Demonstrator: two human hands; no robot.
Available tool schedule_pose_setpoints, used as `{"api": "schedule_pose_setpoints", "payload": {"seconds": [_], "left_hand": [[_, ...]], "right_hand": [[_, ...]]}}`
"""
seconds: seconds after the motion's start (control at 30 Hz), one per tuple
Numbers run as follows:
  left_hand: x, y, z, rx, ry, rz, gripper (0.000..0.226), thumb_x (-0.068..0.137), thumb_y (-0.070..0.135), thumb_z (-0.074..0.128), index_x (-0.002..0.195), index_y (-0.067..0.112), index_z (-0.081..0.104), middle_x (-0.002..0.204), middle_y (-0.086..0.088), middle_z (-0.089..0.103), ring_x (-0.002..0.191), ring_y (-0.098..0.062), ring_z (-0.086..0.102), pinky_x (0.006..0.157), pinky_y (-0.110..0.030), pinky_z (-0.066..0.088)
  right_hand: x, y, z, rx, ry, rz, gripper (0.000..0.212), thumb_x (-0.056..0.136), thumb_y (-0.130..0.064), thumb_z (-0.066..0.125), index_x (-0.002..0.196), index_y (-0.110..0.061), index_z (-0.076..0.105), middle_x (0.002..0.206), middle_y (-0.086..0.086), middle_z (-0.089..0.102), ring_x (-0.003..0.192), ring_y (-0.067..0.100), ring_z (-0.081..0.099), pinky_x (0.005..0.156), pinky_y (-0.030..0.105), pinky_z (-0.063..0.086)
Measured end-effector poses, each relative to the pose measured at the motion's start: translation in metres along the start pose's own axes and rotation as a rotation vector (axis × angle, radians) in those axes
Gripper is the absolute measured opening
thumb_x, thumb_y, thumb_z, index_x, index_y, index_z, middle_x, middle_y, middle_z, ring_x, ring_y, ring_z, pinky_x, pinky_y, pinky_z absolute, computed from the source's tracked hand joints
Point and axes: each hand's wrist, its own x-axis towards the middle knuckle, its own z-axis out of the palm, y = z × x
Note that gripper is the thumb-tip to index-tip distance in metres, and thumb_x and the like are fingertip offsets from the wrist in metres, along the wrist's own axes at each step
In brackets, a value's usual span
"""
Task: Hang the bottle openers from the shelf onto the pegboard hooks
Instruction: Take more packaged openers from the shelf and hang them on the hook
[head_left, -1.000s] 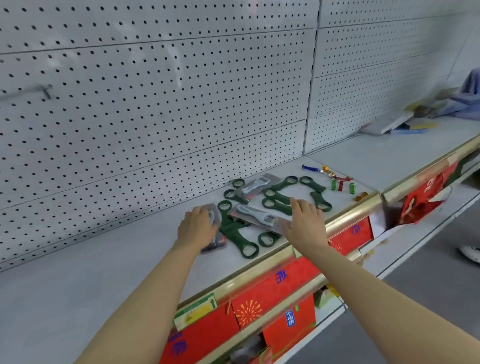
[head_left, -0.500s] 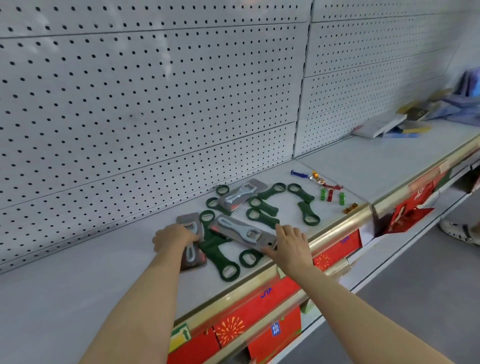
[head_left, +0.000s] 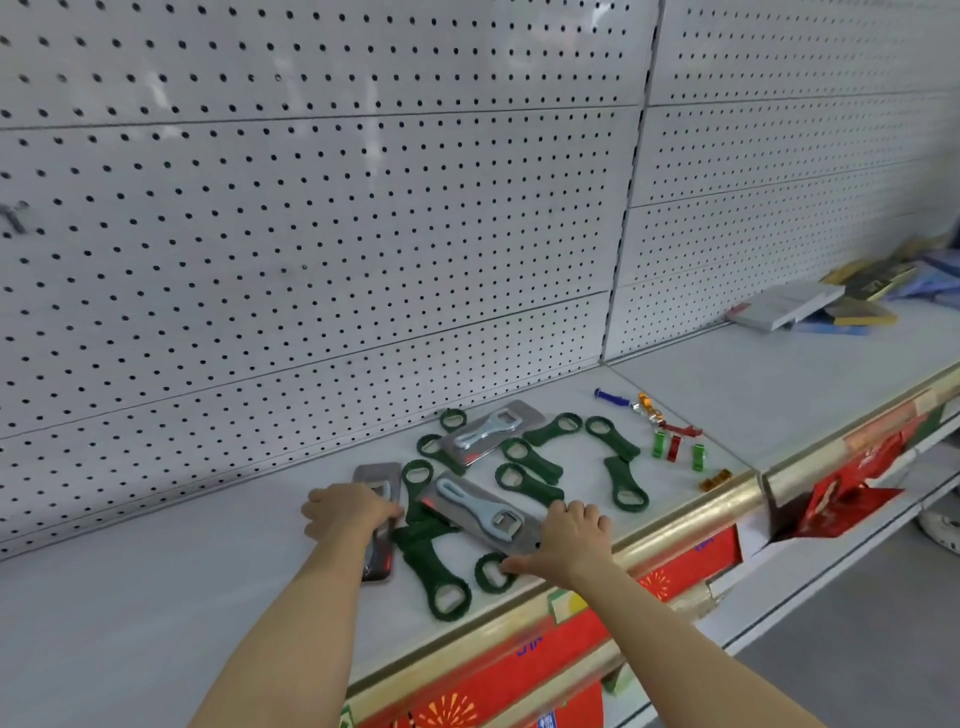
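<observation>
Several dark green bottle openers (head_left: 530, 465) and three carded silver openers lie scattered on the white shelf (head_left: 156, 597). My left hand (head_left: 348, 512) curls over the left carded opener (head_left: 378, 480) and grips it. My right hand (head_left: 569, 535) holds the near end of the middle carded opener (head_left: 475, 506), thumb down by a green opener's ring (head_left: 491, 571). A third carded opener (head_left: 488, 431) lies farther back. The white pegboard (head_left: 311, 234) rises behind the shelf, with one metal hook (head_left: 13, 215) at the far left edge.
Small coloured keychain openers (head_left: 675, 444) lie right of the green ones. Books or boxes (head_left: 810, 306) are stacked at the far right of the shelf. A gold rail (head_left: 675, 525) edges the shelf front, with red packages (head_left: 841, 501) below. A shoe (head_left: 940, 530) shows on the floor.
Both hands have closed on the carded openers they were reaching over. The view has shifted a little, bringing the pegboard hook back into sight at the left.
</observation>
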Motion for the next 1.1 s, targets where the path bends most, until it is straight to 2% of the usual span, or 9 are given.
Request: {"api": "schedule_pose_setpoints", "payload": {"seconds": [0.17, 0.27, 0.33, 0.43, 0.57, 0.7, 0.87, 0.97, 1.1], "left_hand": [[-0.002, -0.002, -0.002, -0.099, 0.041, -0.02, 0.103, 0.054, 0.058, 0.083, 0.132, 0.007, 0.041, 0.122, -0.015, 0.048, 0.111, -0.03, 0.047, 0.086, -0.037, 0.046], [-0.006, -0.006, -0.003, -0.159, 0.079, -0.006, 0.104, 0.057, 0.053, 0.087, 0.133, 0.007, 0.033, 0.126, -0.017, 0.047, 0.114, -0.032, 0.049, 0.091, -0.041, 0.047], [-0.003, -0.013, -0.004, -0.234, 0.087, 0.044, 0.104, 0.06, 0.045, 0.088, 0.135, 0.008, 0.027, 0.128, -0.019, 0.042, 0.113, -0.035, 0.052, 0.088, -0.042, 0.05], [0.002, -0.027, -0.007, -0.395, 0.065, 0.119, 0.097, 0.063, 0.039, 0.088, 0.134, 0.014, 0.026, 0.123, -0.018, 0.041, 0.1, -0.037, 0.058, 0.076, -0.04, 0.055], [-0.001, -0.045, -0.008, -0.63, 0.18, 0.315, 0.074, 0.068, 0.037, 0.085, 0.128, 0.023, 0.044, 0.119, -0.01, 0.055, 0.089, -0.026, 0.063, 0.073, -0.042, 0.058], [-0.019, -0.053, -0.015, -0.834, 0.259, 0.472, 0.07, 0.075, 0.031, 0.084, 0.133, 0.025, 0.046, 0.125, -0.005, 0.058, 0.102, -0.019, 0.059, 0.074, -0.032, 0.051], [-0.051, -0.061, -0.037, -0.988, 0.34, 0.609, 0.071, 0.08, 0.031, 0.08, 0.139, 0.039, 0.043, 0.122, 0.008, 0.052, 0.11, -0.015, 0.055, 0.093, -0.038, 0.05], [-0.073, -0.07, -0.054, -1.024, 0.395, 0.692, 0.072, 0.083, 0.027, 0.078, 0.143, 0.039, 0.042, 0.116, 0.012, 0.05, 0.107, -0.009, 0.053, 0.091, -0.031, 0.048], [-0.1, -0.09, -0.076, -1.048, 0.531, 0.774, 0.071, 0.082, 0.023, 0.079, 0.143, 0.037, 0.045, 0.116, 0.01, 0.051, 0.107, -0.007, 0.055, 0.091, -0.025, 0.048]], "right_hand": [[0.001, -0.004, -0.002, 0.109, 0.004, 0.03, 0.104, 0.057, -0.073, 0.07, 0.132, -0.008, 0.037, 0.128, 0.009, 0.047, 0.119, 0.029, 0.043, 0.102, 0.039, 0.038], [-0.002, -0.003, -0.004, 0.354, 0.049, 0.029, 0.09, 0.058, -0.053, 0.083, 0.121, -0.013, 0.033, 0.118, 0.007, 0.049, 0.099, 0.024, 0.055, 0.078, 0.032, 0.05], [-0.004, -0.002, -0.007, 0.523, 0.081, 0.007, 0.083, 0.06, -0.034, 0.089, 0.118, -0.015, 0.032, 0.118, 0.006, 0.047, 0.09, 0.02, 0.057, 0.067, 0.027, 0.049], [-0.006, -0.002, -0.011, 0.666, 0.187, -0.023, 0.082, 0.064, -0.015, 0.089, 0.128, -0.017, 0.038, 0.127, 0.005, 0.043, 0.09, 0.014, 0.053, 0.075, 0.022, 0.05], [-0.012, -0.007, -0.024, 0.923, 0.352, -0.047, 0.071, 0.074, 0.0, 0.078, 0.133, -0.02, 0.045, 0.124, 0.002, 0.048, 0.098, 0.012, 0.052, 0.083, 0.021, 0.046], [-0.018, -0.016, -0.039, 1.099, 0.461, -0.027, 0.061, 0.087, 0.004, 0.059, 0.131, -0.037, 0.048, 0.092, -0.003, 0.067, 0.066, 0.014, 0.059, 0.056, 0.027, 0.051], [-0.031, -0.042, -0.064, 1.221, 0.541, -0.023, 0.056, 0.094, 0.003, 0.05, 0.128, -0.041, 0.049, 0.096, -0.005, 0.064, 0.078, 0.003, 0.06, 0.055, 0.015, 0.046], [-0.044, -0.063, -0.075, 1.279, 0.596, -0.067, 0.034, 0.093, -0.002, 0.055, 0.11, -0.031, 0.056, 0.092, -0.004, 0.068, 0.086, 0.013, 0.067, 0.064, 0.024, 0.054], [-0.065, -0.091, -0.091, 1.305, 0.596, -0.17, 0.028, 0.091, -0.003, 0.059, 0.1, -0.029, 0.06, 0.092, -0.002, 0.069, 0.08, 0.012, 0.067, 0.067, 0.033, 0.059]]}}
